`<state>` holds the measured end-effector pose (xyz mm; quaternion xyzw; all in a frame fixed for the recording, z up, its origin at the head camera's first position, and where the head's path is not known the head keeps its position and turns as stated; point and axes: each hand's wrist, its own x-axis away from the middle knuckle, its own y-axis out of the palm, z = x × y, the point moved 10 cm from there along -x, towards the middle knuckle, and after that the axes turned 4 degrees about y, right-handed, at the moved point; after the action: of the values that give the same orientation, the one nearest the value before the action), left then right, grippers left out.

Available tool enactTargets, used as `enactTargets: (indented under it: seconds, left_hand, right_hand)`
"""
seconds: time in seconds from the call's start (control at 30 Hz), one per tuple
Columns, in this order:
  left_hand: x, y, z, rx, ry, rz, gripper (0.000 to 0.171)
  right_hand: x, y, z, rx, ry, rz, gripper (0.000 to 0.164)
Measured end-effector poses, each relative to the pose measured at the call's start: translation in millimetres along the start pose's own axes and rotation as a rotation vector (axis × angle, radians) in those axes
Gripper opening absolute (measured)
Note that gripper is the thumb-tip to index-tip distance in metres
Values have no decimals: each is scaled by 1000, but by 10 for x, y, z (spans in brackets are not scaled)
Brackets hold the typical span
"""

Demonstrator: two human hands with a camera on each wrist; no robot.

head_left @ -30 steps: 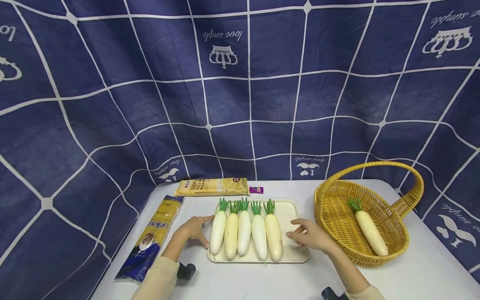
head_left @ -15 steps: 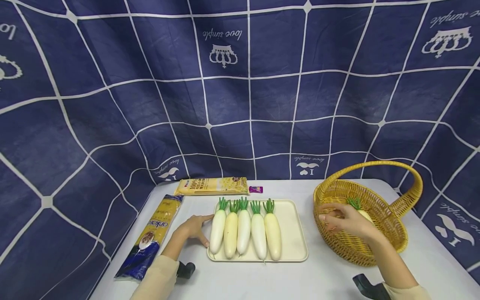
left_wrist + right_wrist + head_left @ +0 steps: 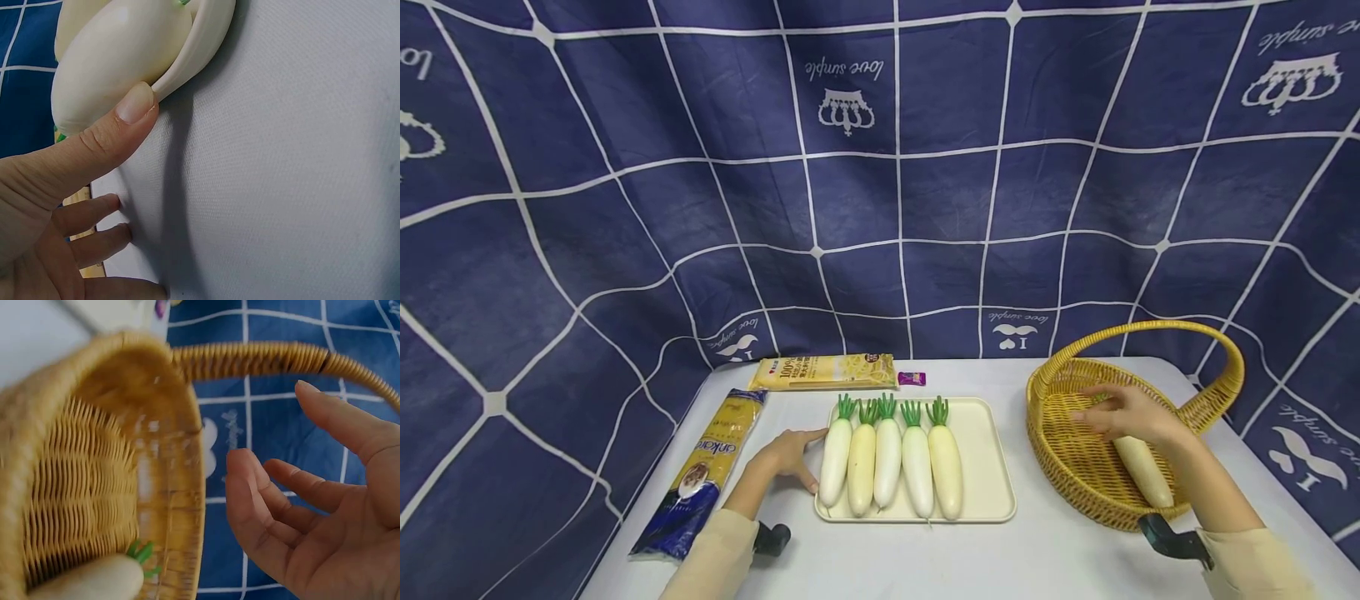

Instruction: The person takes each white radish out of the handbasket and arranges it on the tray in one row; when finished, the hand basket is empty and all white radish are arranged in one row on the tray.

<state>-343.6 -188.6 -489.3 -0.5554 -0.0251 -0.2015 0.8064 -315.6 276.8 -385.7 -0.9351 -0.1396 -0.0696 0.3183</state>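
Several white radishes (image 3: 888,465) with green tops lie side by side on a cream tray (image 3: 988,467). At the tray's left edge is my left hand (image 3: 788,460), fingers spread. Its thumb (image 3: 128,115) touches the tray rim next to the leftmost radish, as the left wrist view shows. Over the wicker basket (image 3: 1060,462) hovers my right hand (image 3: 1131,414), holding nothing. In the right wrist view its fingers (image 3: 250,506) are loosely bent and apart from the thumb. One radish (image 3: 1144,473) lies inside the basket; my right hand hides its top in the head view.
A blue and yellow packet (image 3: 700,475) lies along the left of the white table. Behind the tray sit a yellow packet (image 3: 823,372) and a small purple one (image 3: 912,378). The basket's tall handle (image 3: 1138,327) arches above it. Blue checked cloth (image 3: 940,208) hangs behind.
My right hand has moved from beside the tray's right side to over the basket, then farther right within it. My left hand and the radishes have stayed put.
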Motion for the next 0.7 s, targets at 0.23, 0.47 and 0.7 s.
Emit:
enactTargets:
  seconds: [0.23,0.47,0.7]
  left_hand:
    - [-27,-2,-18,-4,-10,0,104]
    - [-28,0,-33,-8,-12,-5,104]
    - [-17,-18,-22,-10,-10,-2,103]
  right_hand:
    - [-117,-208,143,132,50,-14,79]
    - [-205,-310,373,190,211,-65,93]
    - [-288,-372,529,275,286,-124,96]
